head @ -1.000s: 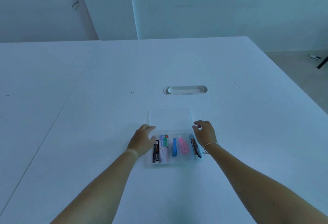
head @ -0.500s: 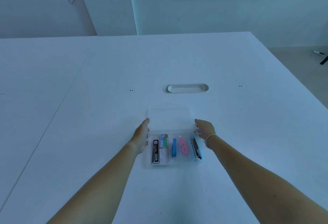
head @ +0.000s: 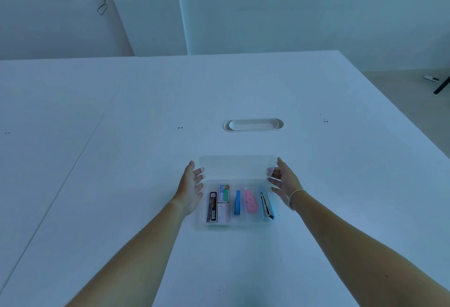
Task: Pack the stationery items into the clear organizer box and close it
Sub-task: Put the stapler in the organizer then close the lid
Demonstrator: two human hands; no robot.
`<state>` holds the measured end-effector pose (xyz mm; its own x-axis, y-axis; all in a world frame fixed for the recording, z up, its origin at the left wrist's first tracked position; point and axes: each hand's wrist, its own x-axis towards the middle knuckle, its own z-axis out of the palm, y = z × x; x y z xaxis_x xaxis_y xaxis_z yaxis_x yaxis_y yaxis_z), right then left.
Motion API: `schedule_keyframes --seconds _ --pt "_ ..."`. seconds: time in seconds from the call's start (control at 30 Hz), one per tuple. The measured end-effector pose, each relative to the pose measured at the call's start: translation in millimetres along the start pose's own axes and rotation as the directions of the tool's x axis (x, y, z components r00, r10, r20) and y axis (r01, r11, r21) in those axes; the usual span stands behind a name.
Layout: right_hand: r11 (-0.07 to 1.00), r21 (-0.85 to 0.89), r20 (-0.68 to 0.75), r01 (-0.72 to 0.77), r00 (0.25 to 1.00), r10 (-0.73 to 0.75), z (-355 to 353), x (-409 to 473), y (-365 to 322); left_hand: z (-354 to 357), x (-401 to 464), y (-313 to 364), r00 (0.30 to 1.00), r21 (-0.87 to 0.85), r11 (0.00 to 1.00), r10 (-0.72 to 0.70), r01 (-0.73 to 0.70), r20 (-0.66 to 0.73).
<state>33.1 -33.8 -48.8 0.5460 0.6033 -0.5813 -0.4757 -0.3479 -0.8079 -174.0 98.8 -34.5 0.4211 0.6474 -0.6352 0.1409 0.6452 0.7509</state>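
The clear organizer box [head: 239, 226] lies on the white table in front of me. In its compartments, from left to right, are a black lead case [head: 212, 207], a green staple box [head: 223, 193] above a pale packet [head: 223, 214], a blue item [head: 238, 206], a pink correction tape [head: 250, 201] and a light blue stapler [head: 267, 206]. The hinged clear lid [head: 238, 167] stands tilted up behind the compartments. My left hand [head: 191, 191] grips the lid's left edge and my right hand [head: 283, 182] its right edge; fingertips show through the plastic.
An oval white cable cover [head: 253, 125] is set in the table beyond the box. A seam [head: 80, 158] runs diagonally across the table at left. The table's right edge [head: 399, 112] drops to the floor, where a black leg [head: 442, 86] stands.
Both hands moved from beside the compartments up to the lid's side edges and took hold. The lid, flat on the table before, is now lifted and tilted toward me.
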Motion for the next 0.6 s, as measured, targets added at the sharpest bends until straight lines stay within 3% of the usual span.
schedule_keyframes --seconds 0.27,0.6 --pt "0.998 -0.048 0.089 0.036 0.996 -0.031 -6.7 -24.1 12.1 -8.9 -20.2 -14.1 0.995 0.212 0.977 0.000 -0.021 0.099" --pt "0.908 -0.387 0.122 0.161 0.985 -0.123 -15.1 -53.4 41.3 -14.1 -39.9 -33.5 0.987 0.591 0.796 0.048 -0.130 0.152"
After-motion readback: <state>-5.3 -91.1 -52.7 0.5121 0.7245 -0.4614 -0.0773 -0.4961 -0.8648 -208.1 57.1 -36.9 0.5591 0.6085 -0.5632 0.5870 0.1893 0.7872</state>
